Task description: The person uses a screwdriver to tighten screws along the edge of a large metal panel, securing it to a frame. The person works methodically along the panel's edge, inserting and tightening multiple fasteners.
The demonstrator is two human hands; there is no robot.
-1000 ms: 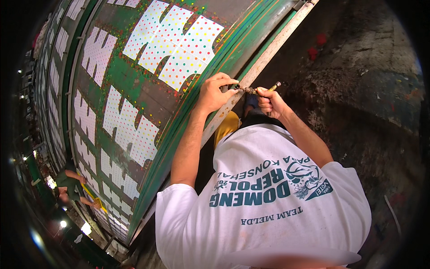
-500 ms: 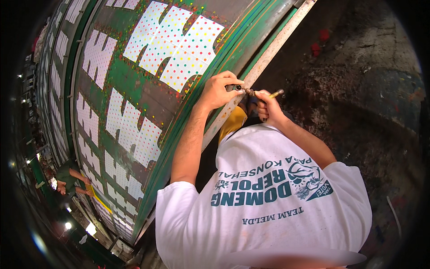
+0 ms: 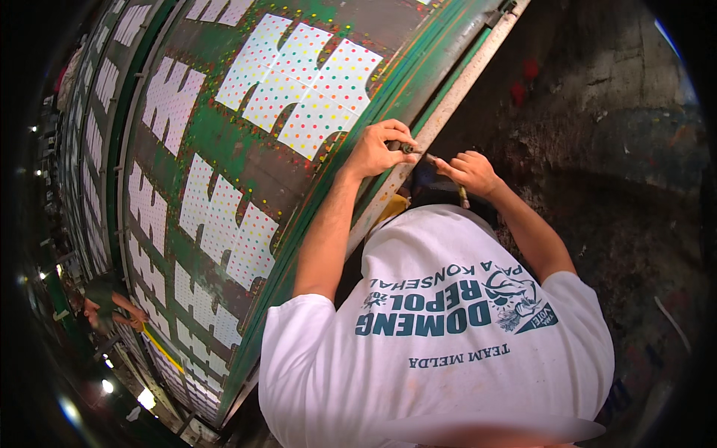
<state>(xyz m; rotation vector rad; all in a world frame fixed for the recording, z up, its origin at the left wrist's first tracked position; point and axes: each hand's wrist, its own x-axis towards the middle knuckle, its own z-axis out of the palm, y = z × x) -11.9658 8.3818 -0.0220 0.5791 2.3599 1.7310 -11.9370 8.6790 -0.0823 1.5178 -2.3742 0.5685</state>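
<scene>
Over the rail at the long table's near edge, my left hand pinches a small dark cylindrical metal part between thumb and fingers. To its right, past the rail, my right hand is closed on a slim tool with a yellowish handle. The tool's dark tip points toward the metal part, with a small gap between them. The fingers partly cover both things, so I cannot tell their exact kind.
White cut fabric pieces with coloured dots lie in rows on the green and grey table. The pale rail runs along its edge. At the far left another person holds a yellow-edged frame. A dark, stained floor lies to the right.
My right hand has drawn back to the right and turned, so the tool's handle now points down. The tool's tip has come away from the metal part in my left hand.
</scene>
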